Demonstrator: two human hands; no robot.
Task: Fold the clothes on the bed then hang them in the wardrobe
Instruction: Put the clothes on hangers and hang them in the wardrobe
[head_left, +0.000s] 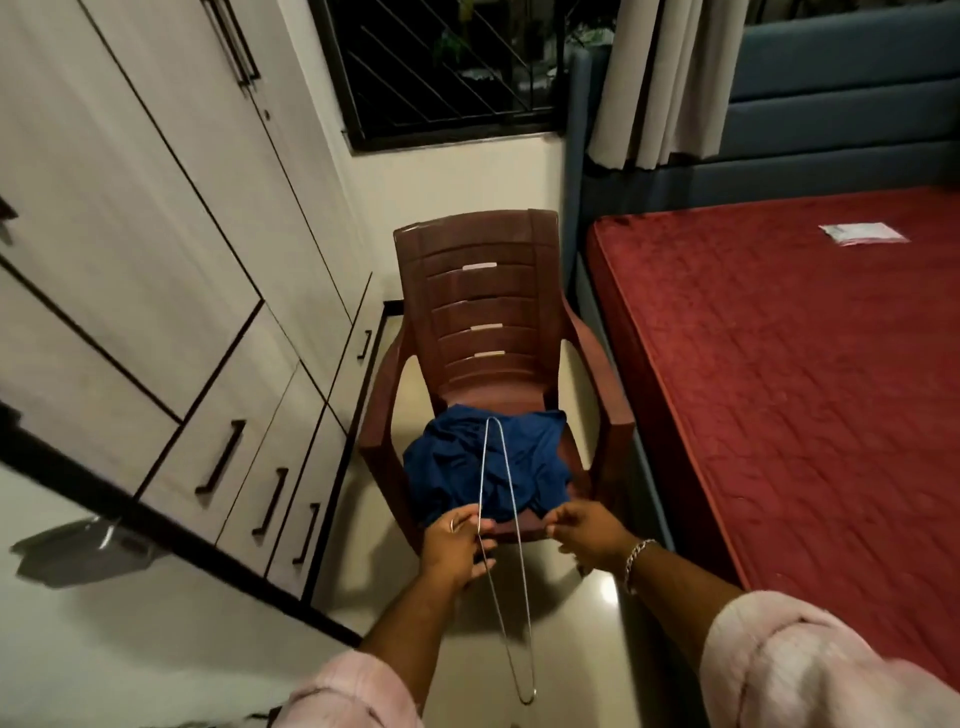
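Hanger and blue cloth at the chair

My left hand (453, 545) grips the wire hanger (496, 519); my right hand (584, 530) pinches the blue garment (483, 467) on the chair (467, 312).

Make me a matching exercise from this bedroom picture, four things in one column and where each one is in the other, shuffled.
1. blue cloth
2. hanger
3. white packet
4. bracelet

A. on the red mattress
B. on the right wrist
C. on the chair seat
D. in the left hand

Pairs: 1-C, 2-D, 3-A, 4-B
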